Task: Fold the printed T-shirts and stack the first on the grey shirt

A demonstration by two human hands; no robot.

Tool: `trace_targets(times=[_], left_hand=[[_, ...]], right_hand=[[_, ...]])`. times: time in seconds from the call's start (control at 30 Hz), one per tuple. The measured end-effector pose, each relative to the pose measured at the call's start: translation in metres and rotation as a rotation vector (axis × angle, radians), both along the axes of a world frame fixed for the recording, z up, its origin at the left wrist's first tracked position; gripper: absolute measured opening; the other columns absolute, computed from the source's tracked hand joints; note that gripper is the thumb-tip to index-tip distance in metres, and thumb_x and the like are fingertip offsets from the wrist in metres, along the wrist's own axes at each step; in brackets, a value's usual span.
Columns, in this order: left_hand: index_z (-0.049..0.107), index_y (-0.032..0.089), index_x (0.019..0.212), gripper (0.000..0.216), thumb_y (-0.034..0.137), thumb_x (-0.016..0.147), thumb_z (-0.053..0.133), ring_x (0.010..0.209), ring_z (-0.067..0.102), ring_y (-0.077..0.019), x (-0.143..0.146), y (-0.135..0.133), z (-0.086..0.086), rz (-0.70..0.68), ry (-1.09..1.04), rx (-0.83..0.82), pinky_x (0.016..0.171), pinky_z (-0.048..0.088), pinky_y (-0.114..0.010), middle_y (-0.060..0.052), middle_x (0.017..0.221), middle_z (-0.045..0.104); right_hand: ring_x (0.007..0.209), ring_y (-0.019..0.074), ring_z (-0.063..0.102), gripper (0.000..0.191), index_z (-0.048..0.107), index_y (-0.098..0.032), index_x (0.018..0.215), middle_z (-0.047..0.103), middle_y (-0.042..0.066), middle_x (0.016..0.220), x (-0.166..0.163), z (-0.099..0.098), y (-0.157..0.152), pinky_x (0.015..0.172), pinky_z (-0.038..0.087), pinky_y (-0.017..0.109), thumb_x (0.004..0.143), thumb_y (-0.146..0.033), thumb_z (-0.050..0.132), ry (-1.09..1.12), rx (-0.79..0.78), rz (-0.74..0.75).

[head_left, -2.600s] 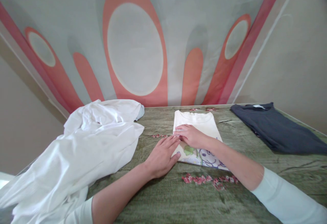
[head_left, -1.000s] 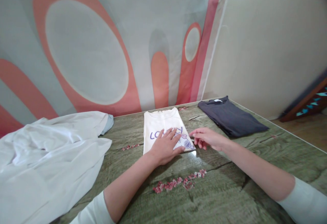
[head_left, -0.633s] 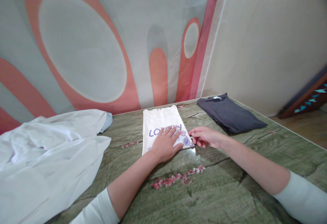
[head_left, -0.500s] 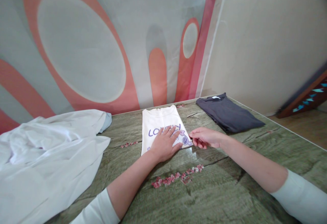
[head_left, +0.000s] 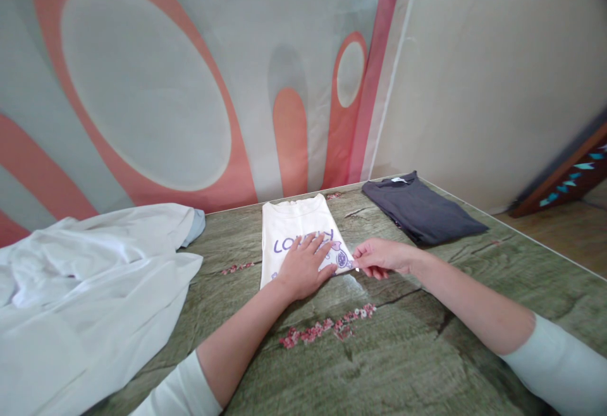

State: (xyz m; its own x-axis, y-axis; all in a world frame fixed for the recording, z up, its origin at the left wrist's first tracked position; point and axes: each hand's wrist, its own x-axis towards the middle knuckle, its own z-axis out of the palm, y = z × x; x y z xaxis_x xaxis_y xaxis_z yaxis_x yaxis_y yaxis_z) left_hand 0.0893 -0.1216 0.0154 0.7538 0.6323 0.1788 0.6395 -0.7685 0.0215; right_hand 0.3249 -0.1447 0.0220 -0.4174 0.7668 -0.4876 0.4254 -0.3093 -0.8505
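Observation:
A folded white T-shirt (head_left: 294, 214) with purple lettering and a printed picture lies flat on the table, its neckline toward the wall. My left hand (head_left: 306, 267) rests on its lower front with the fingers spread, hiding part of the print. At the shirt's near right corner, my right hand (head_left: 379, 256) is closed, thumb and fingertips pinching the corner. The curled fingers partly hide that corner.
To the right lies a folded dark grey garment (head_left: 420, 210) with a pale label at its neck. A heap of loose white cloth (head_left: 95, 289) covers the table's left side. The wood-patterned tabletop (head_left: 403, 353) bears printed pink blossoms and meets a painted wall (head_left: 246, 55) behind.
My right fingers have shifted very slightly at the shirt's corner, and the dark edge beneath it no longer shows. My left hand stays spread on the shirt. The view has shifted slightly.

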Motion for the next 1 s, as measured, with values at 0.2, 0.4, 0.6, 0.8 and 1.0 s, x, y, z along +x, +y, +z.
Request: trace_targets(times=[0.2,0.4,0.6,0.8,1.0], left_hand=[[0.031,0.029,0.137,0.054,0.055,0.091,0.024,0.133,0.023,-0.0264,-0.0003,-0.0002,-0.0003,-0.001,0.003,0.0,0.106,0.018,-0.049,-0.004,0.145,0.029],[0.032,0.029,0.137,0.053,0.055,0.091,0.025,0.133,0.023,-0.0259,0.0005,-0.0005,0.0005,0.007,0.008,0.0,0.106,0.017,-0.049,-0.004,0.145,0.03],[0.032,0.028,0.137,0.053,0.055,0.091,0.024,0.132,0.024,-0.026,0.0008,-0.001,0.0014,0.012,0.014,-0.002,0.106,0.018,-0.048,-0.004,0.145,0.03],[0.032,0.029,0.137,0.054,0.056,0.091,0.024,0.133,0.023,-0.0267,0.0005,-0.0005,0.0023,0.006,0.005,-0.018,0.106,0.018,-0.049,-0.004,0.145,0.03],[0.033,0.031,0.136,0.051,0.054,0.091,0.025,0.132,0.024,-0.0274,0.0006,-0.0006,0.004,-0.004,0.011,-0.028,0.106,0.018,-0.05,-0.004,0.145,0.03]], right_hand=[[0.037,0.0038,0.048,0.032,0.055,-0.016,0.075,0.062,-0.003,0.059,0.0002,0.0011,-0.0009,0.031,0.03,0.013,0.072,-0.047,0.062,0.039,-0.007,0.009],[0.037,0.0046,0.049,0.032,0.054,-0.016,0.071,0.06,-0.004,0.055,0.0011,0.0005,-0.0005,0.031,0.03,0.013,0.073,-0.047,0.061,0.028,-0.014,0.031],[0.036,0.005,0.048,0.034,0.052,-0.016,0.065,0.058,-0.003,0.052,0.0011,0.0009,-0.0001,0.031,0.031,0.014,0.075,-0.048,0.058,-0.019,0.029,0.061],[0.035,0.0061,0.048,0.033,0.052,-0.016,0.064,0.057,-0.003,0.051,0.0006,-0.0004,0.0005,0.031,0.031,0.015,0.076,-0.047,0.057,-0.099,0.067,0.082],[0.052,0.0134,0.06,0.023,0.056,-0.016,0.078,0.064,0.004,0.066,-0.0033,0.0003,0.0026,0.045,0.046,0.024,0.084,-0.037,0.047,-0.312,0.427,-0.105]])
